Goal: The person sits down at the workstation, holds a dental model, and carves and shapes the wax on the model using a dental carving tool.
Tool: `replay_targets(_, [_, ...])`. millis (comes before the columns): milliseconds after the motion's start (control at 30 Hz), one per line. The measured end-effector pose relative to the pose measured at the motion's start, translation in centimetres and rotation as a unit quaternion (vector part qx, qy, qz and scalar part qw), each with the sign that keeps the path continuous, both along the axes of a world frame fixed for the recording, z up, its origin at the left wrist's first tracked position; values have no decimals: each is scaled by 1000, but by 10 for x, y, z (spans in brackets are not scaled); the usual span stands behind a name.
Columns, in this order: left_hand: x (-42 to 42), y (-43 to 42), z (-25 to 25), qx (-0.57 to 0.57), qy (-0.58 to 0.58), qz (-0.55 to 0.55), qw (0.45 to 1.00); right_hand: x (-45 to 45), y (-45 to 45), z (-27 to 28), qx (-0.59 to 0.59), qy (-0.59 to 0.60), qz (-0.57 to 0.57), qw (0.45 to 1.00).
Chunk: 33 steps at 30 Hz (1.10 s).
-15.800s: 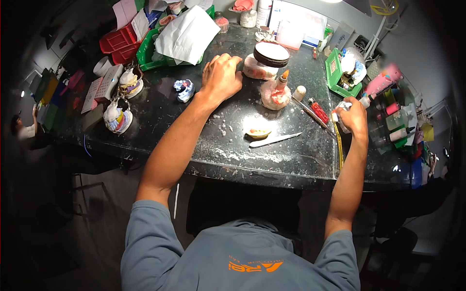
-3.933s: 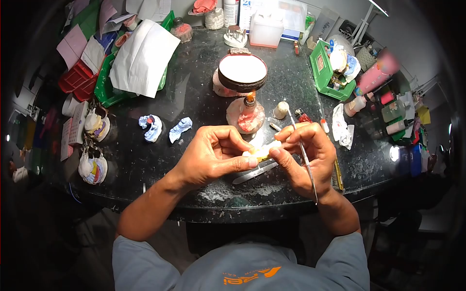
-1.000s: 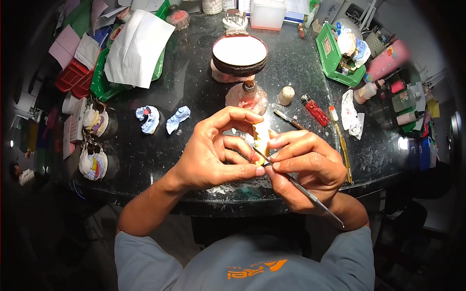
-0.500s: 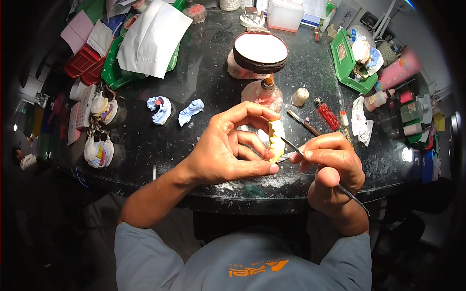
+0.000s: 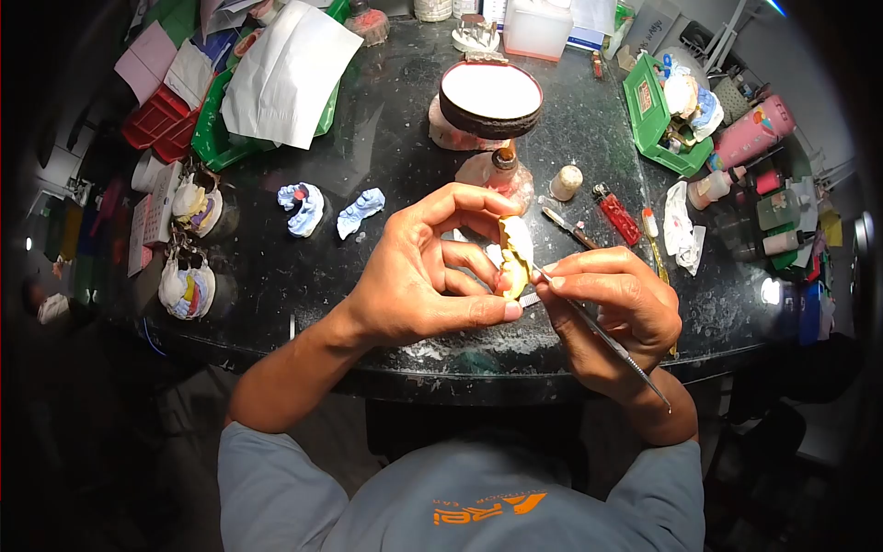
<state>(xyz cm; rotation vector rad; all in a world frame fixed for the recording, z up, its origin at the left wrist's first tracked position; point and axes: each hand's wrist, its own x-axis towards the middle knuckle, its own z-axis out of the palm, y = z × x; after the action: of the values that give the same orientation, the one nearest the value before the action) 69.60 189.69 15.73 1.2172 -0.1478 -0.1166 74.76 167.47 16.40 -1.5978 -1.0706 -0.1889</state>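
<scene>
My left hand (image 5: 409, 276) pinches a yellow dental cast (image 5: 521, 247) between thumb and fingertips at its two ends. A little reddish material shows on the cast's lower part, beside my fingers. My right hand (image 5: 625, 317) grips a thin metal dental carver (image 5: 614, 344) like a pen. The carver's working tip is at the cast's right edge; whether it touches cannot be made out. Its other end slants down past my wrist. Behind my hands stands a small burner bottle (image 5: 502, 162) on a pinkish, stained base.
Two pale blue cast pieces (image 5: 302, 210) lie to the left, near mounted dental models (image 5: 188, 287). A round white-topped dish (image 5: 492, 90) stands behind. Right of centre are a red lighter (image 5: 617, 217), a knife (image 5: 568, 228) and a green box (image 5: 651, 115). White dust covers the bench's front.
My left hand has turned the cast, so more of its smooth side faces up. My right hand has rolled over and moved slightly left, bringing the carver's shaft into fuller view.
</scene>
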Motion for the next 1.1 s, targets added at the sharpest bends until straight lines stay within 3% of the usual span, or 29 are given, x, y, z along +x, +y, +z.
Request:
replay_targets(167, [-1, -2, 0, 1, -6, 0, 1000, 3, 8, -1, 80, -28, -4, 996])
replay_targets(300, [-2, -2, -1, 4, -12, 1, 1000, 0, 5, 2, 45, -36, 45, 997])
replay_targets(1100, [-2, -4, -4, 41, -21, 14, 999, -4, 7, -8, 65, 14, 64, 996])
